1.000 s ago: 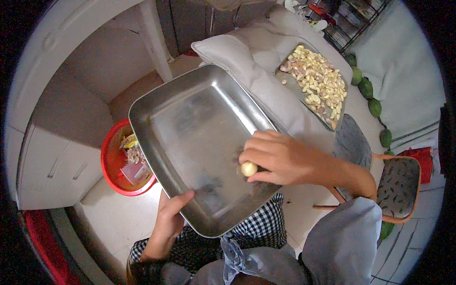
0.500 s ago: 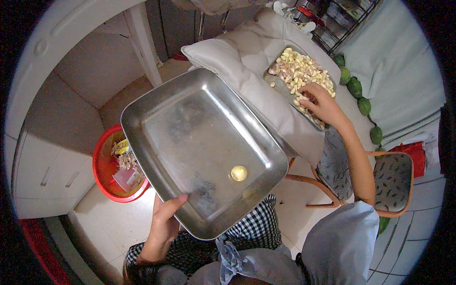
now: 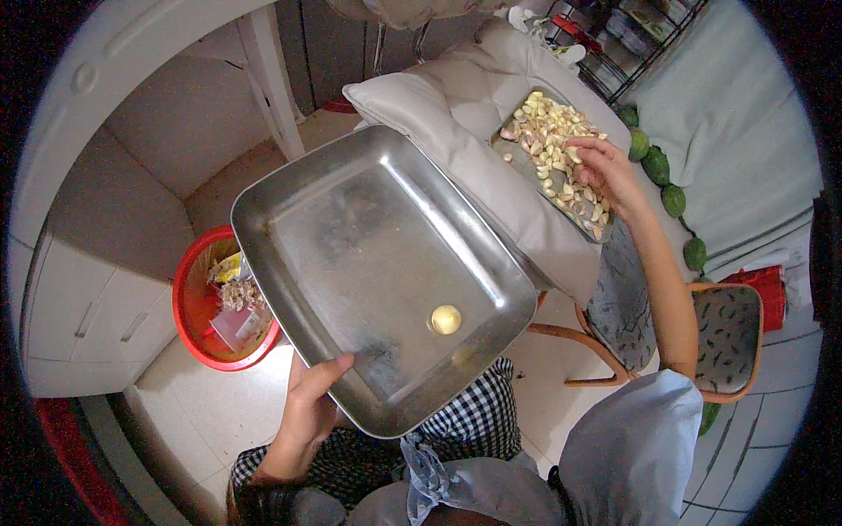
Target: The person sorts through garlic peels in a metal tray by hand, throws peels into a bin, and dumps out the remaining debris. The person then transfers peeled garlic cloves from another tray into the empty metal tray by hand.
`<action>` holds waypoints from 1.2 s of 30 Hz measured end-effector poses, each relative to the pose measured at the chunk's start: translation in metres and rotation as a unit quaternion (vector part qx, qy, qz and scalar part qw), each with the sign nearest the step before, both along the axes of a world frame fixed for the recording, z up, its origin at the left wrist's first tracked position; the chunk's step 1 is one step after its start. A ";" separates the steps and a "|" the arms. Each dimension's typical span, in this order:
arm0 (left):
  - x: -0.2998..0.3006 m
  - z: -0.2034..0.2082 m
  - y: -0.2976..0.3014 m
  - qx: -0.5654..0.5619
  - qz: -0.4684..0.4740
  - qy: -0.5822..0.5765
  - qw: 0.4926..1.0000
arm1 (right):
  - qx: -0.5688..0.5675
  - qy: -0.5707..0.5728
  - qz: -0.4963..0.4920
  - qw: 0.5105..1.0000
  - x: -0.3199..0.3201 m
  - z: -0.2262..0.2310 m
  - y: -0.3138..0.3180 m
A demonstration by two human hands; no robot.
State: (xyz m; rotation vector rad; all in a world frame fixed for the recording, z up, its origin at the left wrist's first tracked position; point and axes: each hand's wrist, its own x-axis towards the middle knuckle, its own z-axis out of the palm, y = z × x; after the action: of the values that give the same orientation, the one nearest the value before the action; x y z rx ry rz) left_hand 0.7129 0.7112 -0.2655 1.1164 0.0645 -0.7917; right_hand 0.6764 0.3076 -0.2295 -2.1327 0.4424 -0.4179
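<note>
My left hand (image 3: 307, 394) grips the near left edge of a large, deep metal tray (image 3: 351, 254), thumb over the rim and fingers underneath. The tray is tilted above my lap. A single round, pale-yellow peeled garlic clove (image 3: 445, 320) rests in its near right part. To the far right, my right hand (image 3: 610, 175) is over a smaller metal tray (image 3: 524, 165) of garlic cloves (image 3: 553, 123), many peeled and some still with skin. Its thumb and fingertips pinch a pale garlic clove (image 3: 574, 155).
The smaller tray stands on a grey cushioned surface (image 3: 535, 228). A red bin (image 3: 184, 324) with skins and wrappers stands left, beside white drawers (image 3: 96, 316). Patterned chairs (image 3: 726, 333) are at right, near a string of green, roundish things (image 3: 655, 165).
My right hand has lifted slightly from the cloves, and a pale garlic clove now shows at its fingertips. The big tray appears shifted a little to the right in view.
</note>
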 end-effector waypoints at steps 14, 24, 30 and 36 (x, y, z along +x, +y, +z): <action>0.001 -0.006 -0.001 -0.008 0.000 -0.003 1.000 | -0.158 0.068 0.003 0.985 0.002 -0.015 0.000; 0.002 -0.001 -0.005 -0.018 -0.008 -0.010 1.000 | -0.383 0.112 0.084 0.913 0.008 -0.018 0.005; 0.003 -0.003 -0.003 -0.024 -0.012 -0.027 0.999 | -0.452 0.188 0.095 0.867 0.010 -0.007 -0.002; 0.004 -0.010 -0.005 -0.022 -0.022 -0.021 0.999 | 0.657 -0.027 0.155 0.737 -0.004 0.006 0.036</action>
State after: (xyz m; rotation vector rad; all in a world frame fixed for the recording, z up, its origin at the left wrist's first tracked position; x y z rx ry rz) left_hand 0.7171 0.7065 -0.2755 1.0955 -0.0114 -0.8051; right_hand 0.6727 0.3434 -0.2234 -0.7477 0.1989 0.0796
